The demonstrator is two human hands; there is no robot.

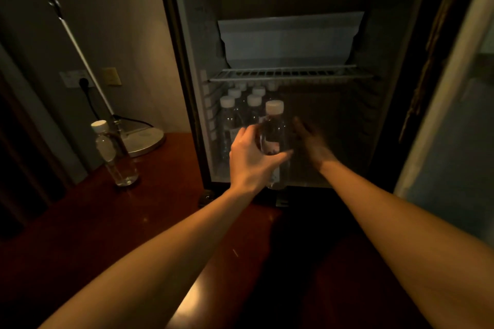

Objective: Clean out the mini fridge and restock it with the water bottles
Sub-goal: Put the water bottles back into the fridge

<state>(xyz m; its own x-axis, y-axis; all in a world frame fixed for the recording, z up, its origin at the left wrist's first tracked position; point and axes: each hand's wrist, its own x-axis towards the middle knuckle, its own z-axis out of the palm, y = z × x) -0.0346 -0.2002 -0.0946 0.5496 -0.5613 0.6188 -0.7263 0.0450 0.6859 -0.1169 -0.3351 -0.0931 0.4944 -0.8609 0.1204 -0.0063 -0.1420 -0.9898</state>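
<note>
Fridge (pixel 187 61) open; left hand (pixel 250 157) fingers grasping a water bottle (pixel 274 131) at its lower compartment's front, just right of stored bottles (pixel 240 109). Right hand (pixel 311 144) fingers released beside it. Another bottle (pixel 115 152) on the worktop (pixel 107 222), left of the fridge

The picture is dim and brownish. A warm shine falls on the table (pixel 187 299) near the bottom. Inside the fridge (pixel 294 43) it is dark, mostly on the right. The right hand (pixel 310 141) looks blurry and shadowy. Straight lines bend near the edges.
</note>
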